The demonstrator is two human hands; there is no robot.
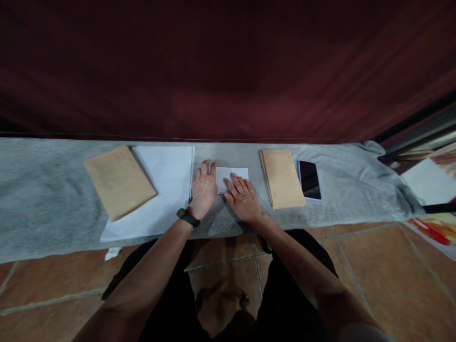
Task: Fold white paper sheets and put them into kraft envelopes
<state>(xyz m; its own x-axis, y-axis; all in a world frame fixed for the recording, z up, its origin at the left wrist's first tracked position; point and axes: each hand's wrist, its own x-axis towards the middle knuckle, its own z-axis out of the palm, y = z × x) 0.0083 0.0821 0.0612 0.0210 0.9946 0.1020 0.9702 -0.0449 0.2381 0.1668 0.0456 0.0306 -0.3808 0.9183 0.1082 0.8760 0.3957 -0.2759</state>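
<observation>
Bare forearms reach in from the bottom edge, a dark band around the left wrist; the left hand and right hand lie palm down, the grip of each released, on a small rectangle of smooth white paper, flat between them on a surface of soft, wrinkled grey cloth. To the left, tan paper envelopes overlap large white sheets; to the right, narrower brown envelopes lie beside a glossy black phone; their reddish print is too small to read.
</observation>
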